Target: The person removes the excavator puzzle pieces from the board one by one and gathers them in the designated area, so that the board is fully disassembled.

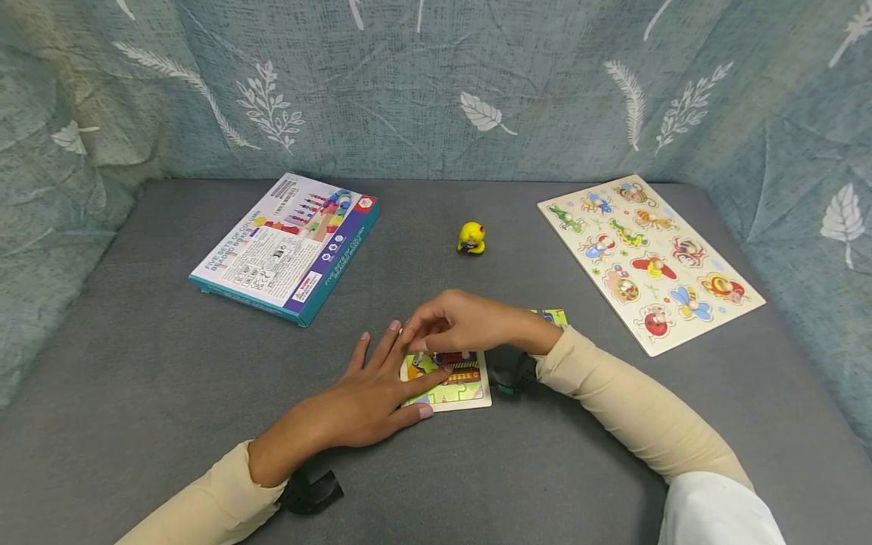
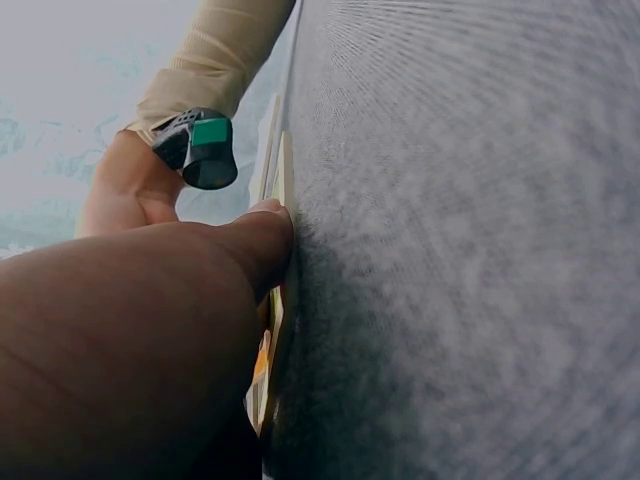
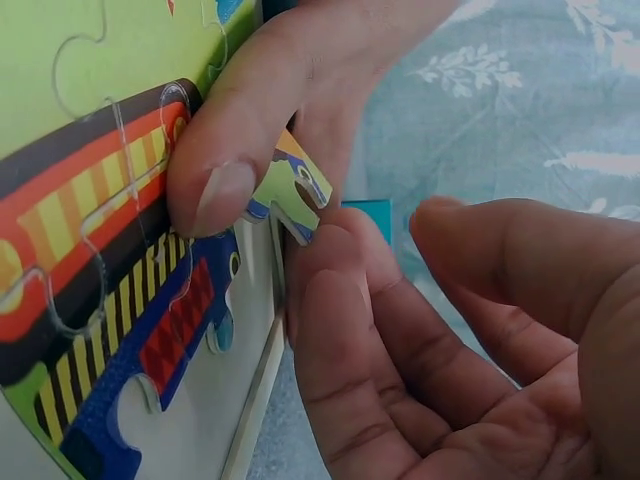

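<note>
Puzzle board (image 1: 466,393): flat on grey table (image 1: 545,469), between the 2 hands. Left hand (image 1: 368,401) extends across its left side, fingers straight and spread, 1 fingertip on the picture. Right hand (image 1: 463,322) is above the far part, fingers curled; right wrist view shows its thumb apart from the fingertips.

Loose puzzle piece (image 3: 275,192): tilted off the board, behind a left finger, near the right fingertips. Cannot tell which hand, if either, grips it.

Orientation: board's near edge runs roughly left-right, its right edge away from the person; long axis unclear, corners covered. Piece's 2 prongs point toward the right fingers; its long axis is partly hidden.
</note>
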Motion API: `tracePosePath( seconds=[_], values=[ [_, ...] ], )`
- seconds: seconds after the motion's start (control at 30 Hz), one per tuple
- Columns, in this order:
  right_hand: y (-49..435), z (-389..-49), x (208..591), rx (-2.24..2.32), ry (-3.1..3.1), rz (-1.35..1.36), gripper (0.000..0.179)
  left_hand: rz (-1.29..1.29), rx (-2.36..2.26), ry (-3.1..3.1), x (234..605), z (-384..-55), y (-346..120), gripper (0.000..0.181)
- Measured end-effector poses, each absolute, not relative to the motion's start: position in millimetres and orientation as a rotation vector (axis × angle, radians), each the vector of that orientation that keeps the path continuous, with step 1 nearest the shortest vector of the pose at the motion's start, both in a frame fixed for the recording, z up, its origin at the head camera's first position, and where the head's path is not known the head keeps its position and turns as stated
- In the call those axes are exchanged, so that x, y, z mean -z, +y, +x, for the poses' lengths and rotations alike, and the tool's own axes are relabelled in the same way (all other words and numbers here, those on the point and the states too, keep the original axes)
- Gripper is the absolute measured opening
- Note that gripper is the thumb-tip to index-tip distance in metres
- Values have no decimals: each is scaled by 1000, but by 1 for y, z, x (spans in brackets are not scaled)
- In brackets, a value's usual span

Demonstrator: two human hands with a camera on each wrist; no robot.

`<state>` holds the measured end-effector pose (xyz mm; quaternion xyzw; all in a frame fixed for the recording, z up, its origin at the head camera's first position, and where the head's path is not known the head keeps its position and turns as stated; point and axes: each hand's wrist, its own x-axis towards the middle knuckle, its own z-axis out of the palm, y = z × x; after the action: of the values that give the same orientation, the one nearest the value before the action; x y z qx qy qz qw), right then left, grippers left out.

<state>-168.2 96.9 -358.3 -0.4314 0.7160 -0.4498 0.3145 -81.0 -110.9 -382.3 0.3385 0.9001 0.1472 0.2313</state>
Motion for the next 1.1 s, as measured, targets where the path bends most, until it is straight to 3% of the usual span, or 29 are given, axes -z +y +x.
tracePosePath(
  seconds=[1.1],
  values=[
    [97,-170,365,1089,1965,-1209,15,966,-451,2506,383,-80,-110,51]
  ],
)
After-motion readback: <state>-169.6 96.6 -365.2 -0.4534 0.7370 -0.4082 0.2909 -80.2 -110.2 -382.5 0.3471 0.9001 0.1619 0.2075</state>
